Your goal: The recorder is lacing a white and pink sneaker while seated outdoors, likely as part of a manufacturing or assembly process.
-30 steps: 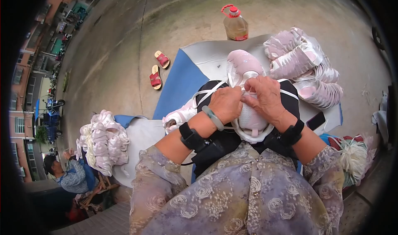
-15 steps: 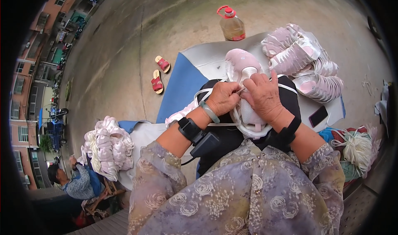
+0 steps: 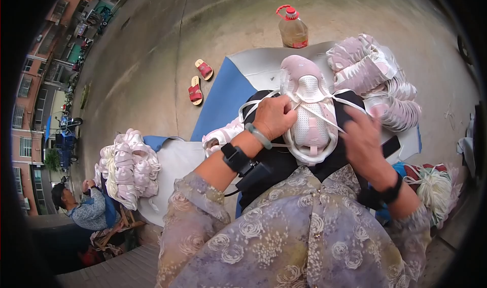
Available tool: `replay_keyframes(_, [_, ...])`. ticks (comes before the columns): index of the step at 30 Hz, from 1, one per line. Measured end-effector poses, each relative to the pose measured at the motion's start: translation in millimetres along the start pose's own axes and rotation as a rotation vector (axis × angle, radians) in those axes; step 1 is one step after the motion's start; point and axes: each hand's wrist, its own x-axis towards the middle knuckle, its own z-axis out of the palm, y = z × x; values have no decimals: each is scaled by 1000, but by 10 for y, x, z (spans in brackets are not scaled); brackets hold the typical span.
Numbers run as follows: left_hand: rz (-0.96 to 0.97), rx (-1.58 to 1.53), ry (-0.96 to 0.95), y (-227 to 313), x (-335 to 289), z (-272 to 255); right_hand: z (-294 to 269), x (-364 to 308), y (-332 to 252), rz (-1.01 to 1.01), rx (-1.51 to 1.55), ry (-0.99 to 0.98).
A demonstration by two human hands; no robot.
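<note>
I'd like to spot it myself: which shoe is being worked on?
Look at the dark apron on the person's lap. The pale pink shoe lies there under the left hand, white laces pulled across it; the other pink shoes sit stacked in piles.

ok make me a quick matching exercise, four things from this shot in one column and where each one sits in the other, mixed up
Things:
1. pink and white shoe
2. bottle with a red cap
3. red sandals
4. pile of shoe uppers

Places:
a. on the bare concrete, left of the blue mat
b. on the lap, under the left hand
c. far side of the grey sheet, upright
d. lower left, near a seated person

Pairs: 1-b, 2-c, 3-a, 4-d
</note>
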Motion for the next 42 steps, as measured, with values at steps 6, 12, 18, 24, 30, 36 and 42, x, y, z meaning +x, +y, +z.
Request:
replay_keyframes(6, [-46,84,56,147,-151,-22,-288,-2470,1475,442,-218,-95])
replay_keyframes(12, [223,245,280,226,-110,-109,-144,-1761,1087,405,-120,-369])
replay_keyframes(18, [267,270,118,102,164,-96,-87,-281,388,113,160,35])
replay_keyframes(24, [292,248,62,172,244,-49,217,175,107,23,223,6])
replay_keyframes(30, [220,115,-103,213,402,-235,175,227,39,91,277,-60])
replay_keyframes(36, [-94,-756,-417,198,455,-557,-75,263,-89,289,718,-260])
replay_keyframes(42, [-98,-173,-544,-32,326,-476,-8,236,-56,384,866,-314])
